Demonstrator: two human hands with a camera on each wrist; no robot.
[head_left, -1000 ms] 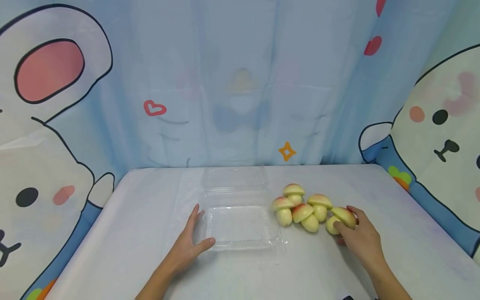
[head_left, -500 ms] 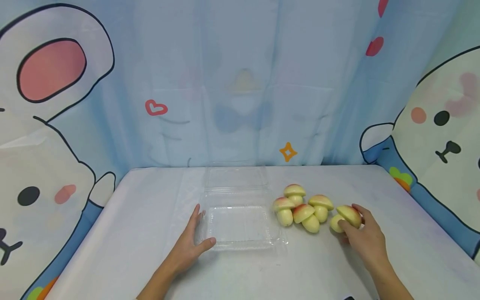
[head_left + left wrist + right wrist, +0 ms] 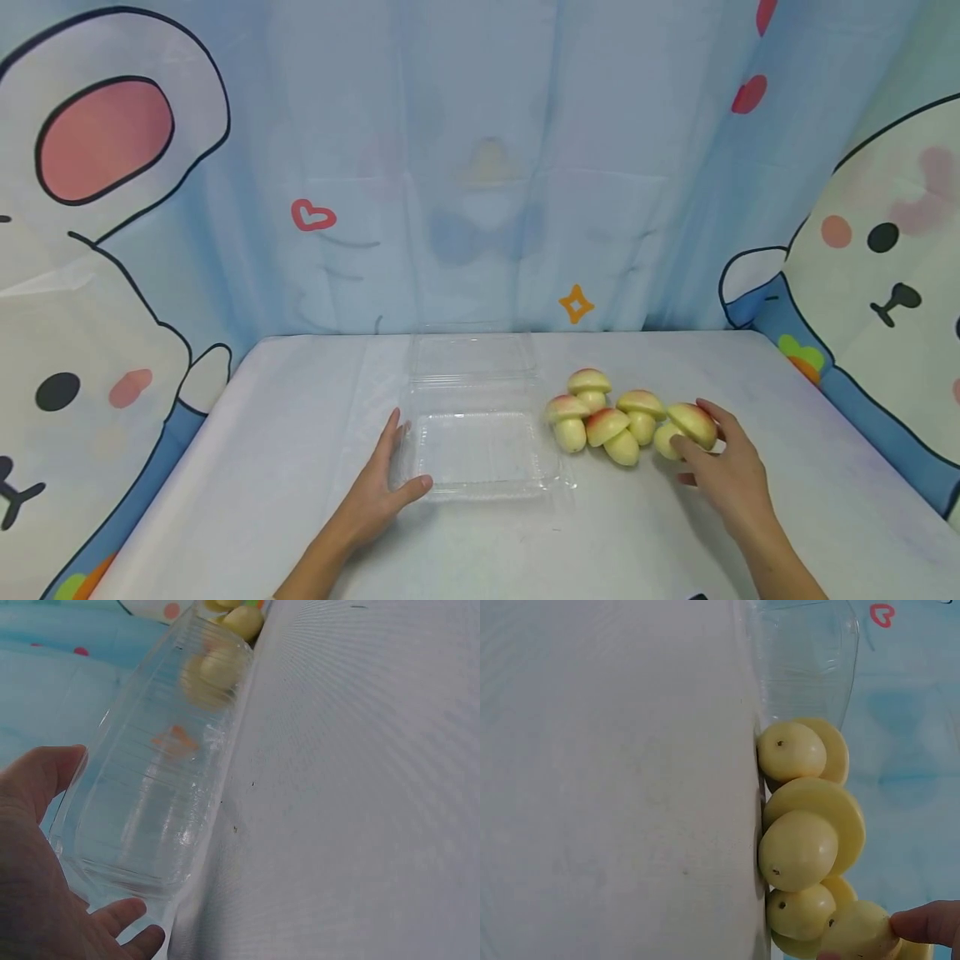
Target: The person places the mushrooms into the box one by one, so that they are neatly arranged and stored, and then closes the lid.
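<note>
With twelve o'clock taken as the far edge of the white table [image 3: 225, 500], one red-and-green mushroom-shaped piece [image 3: 693, 423] is held in the right hand [image 3: 729, 483], pinched between thumb and fingers, at about eleven o'clock from the palm. Compared with half a second ago, it has been shifted a little toward ten o'clock, so that the gap to the group has been narrowed; a fingertip that was hidden then is now shown below the stem. Whether its nearest neighbour is touched cannot be told.

That neighbour, a mushroom piece [image 3: 642, 408], is placed at nine o'clock from the held one, and three more pieces [image 3: 611, 433] are grouped from its eight to its ten o'clock. All four have been left where they were.

The left hand [image 3: 375, 498] has not been moved: its thumb and fingers are spread wide about the near-left corner of the clear container [image 3: 483, 486], and in the left wrist view a digit is shown at the container's rim. The container is likewise unmoved, with its clear lid [image 3: 472, 357] laid open at twelve o'clock and the pieces set at about three o'clock.
</note>
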